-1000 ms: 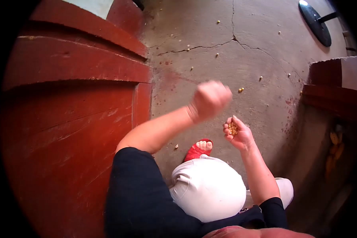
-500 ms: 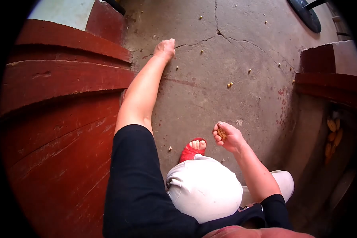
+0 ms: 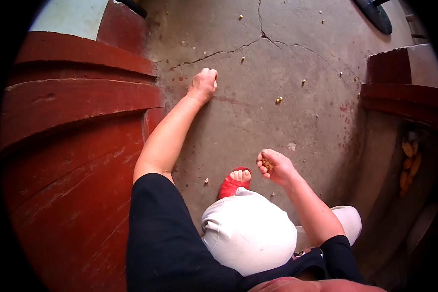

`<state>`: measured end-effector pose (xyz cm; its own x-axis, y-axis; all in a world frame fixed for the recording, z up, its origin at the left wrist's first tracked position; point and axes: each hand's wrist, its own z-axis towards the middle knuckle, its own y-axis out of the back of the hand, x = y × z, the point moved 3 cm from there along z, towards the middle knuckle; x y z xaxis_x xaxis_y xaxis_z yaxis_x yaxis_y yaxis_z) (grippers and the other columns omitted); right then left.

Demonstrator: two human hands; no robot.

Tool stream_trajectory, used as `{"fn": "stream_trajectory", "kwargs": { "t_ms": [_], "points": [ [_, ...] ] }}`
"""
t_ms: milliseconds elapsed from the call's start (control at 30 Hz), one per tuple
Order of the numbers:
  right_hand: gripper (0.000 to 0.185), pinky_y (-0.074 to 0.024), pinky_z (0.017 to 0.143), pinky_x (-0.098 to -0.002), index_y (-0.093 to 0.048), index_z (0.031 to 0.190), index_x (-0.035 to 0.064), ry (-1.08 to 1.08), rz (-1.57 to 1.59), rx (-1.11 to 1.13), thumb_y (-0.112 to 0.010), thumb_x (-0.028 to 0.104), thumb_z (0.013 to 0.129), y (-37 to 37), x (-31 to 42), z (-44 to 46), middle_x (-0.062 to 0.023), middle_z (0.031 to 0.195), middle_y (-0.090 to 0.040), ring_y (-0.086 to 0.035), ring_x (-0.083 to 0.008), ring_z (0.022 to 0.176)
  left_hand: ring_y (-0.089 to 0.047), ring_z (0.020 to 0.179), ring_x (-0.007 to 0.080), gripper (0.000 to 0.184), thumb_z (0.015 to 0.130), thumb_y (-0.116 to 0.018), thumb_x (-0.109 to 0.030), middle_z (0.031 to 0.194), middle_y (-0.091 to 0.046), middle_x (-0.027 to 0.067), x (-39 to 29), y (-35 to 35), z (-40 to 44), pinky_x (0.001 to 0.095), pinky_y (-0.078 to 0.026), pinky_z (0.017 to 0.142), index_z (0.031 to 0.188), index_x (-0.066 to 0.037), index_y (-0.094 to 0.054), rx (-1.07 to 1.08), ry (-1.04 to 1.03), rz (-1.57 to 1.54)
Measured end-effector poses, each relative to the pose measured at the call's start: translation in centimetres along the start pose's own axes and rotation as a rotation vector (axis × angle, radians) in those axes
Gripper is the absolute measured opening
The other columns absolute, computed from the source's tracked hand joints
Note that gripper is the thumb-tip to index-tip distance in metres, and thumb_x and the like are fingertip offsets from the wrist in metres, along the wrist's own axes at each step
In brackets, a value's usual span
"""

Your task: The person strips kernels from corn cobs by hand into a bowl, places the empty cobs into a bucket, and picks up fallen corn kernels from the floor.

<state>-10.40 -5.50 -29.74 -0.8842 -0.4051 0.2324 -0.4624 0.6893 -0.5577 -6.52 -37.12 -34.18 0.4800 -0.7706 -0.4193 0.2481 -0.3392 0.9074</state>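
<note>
Small yellow kernels [image 3: 267, 164] lie in the palm of my right hand [image 3: 276, 167], its fingers curled around them above the floor. At the end of my outstretched left arm, my left hand [image 3: 203, 86] is low near the floor with its fingers pinched together. Something small and pale shows by its fingertips, too small to name. Two kernels [image 3: 278, 100] lie side by side on the grey floor [image 3: 238, 121] between the hands and beyond them. Several more are scattered further out, one kernel [image 3: 243, 59] below the crack.
A red wooden panel [image 3: 73, 165] stands along the left. At the right are a red ledge [image 3: 404, 100] and yellow corn cobs [image 3: 408, 168] in a shadowed space. A black round base [image 3: 374, 17] stands at the top right. My foot in a red shoe [image 3: 228, 187] is below.
My left hand swung out to the left and forward, then came slightly back toward me over the floor. My right hand, still holding the kernels, shifted slightly left. The view has moved too.
</note>
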Motion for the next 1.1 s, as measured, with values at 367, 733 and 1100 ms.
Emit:
{"fn": "stream_trajectory", "kwargs": {
  "t_ms": [367,733,1100],
  "points": [
    [0.024,-0.0386,0.041,-0.0221,-0.052,0.080,0.0047,-0.001,-0.003,-0.007,-0.045,0.025,0.089,0.5,-0.2,0.1,-0.0033,0.069,-0.053,-0.048,-0.0094,0.053,-0.057,0.078,0.0356,0.015,0.073,-0.054,-0.012,0.086,-0.056,0.0171,-4.9,-1.0,6.7,0.0427,-0.049,0.068,0.087,-0.007,-0.052,-0.053,-0.055,-0.005],
    [0.023,-0.0380,0.041,-0.0212,-0.052,0.081,0.0046,0.021,-0.021,-0.031,-0.044,0.024,0.090,0.5,-0.2,-0.3,-0.0028,0.067,-0.052,-0.047,-0.0083,0.052,-0.059,0.085,0.0334,0.016,0.083,-0.041,-0.012,0.088,-0.060,0.0159,-6.9,-3.0,11.2,0.0410,-0.049,0.073,0.085,-0.006,-0.055,0.135,-0.047,0.197],
    [0.019,-0.0515,0.063,-0.0304,-0.055,0.092,0.0075,0.229,0.380,-0.132,-0.047,0.023,0.087,2.8,2.4,-0.4,-0.0065,0.089,-0.059,-0.059,-0.0154,0.078,-0.055,0.068,0.0214,0.019,0.061,-0.059,-0.011,0.077,-0.053,0.0067,-23.8,1.2,-7.2,0.0311,-0.047,0.058,0.078,-0.009,-0.052,0.175,-0.880,-0.379]
  ]
}}
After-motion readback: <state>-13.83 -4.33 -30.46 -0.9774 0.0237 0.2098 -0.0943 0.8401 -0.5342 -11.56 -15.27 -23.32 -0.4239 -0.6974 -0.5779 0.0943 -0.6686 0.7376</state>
